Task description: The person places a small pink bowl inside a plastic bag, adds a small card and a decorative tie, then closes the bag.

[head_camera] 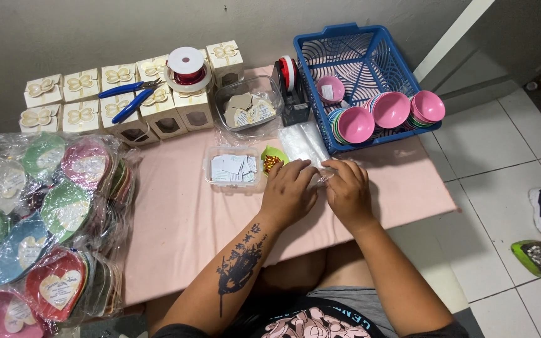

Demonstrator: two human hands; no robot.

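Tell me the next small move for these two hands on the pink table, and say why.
Probably spread open the clear plastic bag pinched between the left hand and right hand. Both hands meet on it, and the green dish of gold-wrapped pieces sits just beyond the left fingers, apparently not yet bagged, while finished wrapped heart packs lie stacked at the left.

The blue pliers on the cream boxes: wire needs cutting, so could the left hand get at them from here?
Probably yes: the blue pliers lie uncovered atop the cream boxes, and bare pink table separates them from the left hand.
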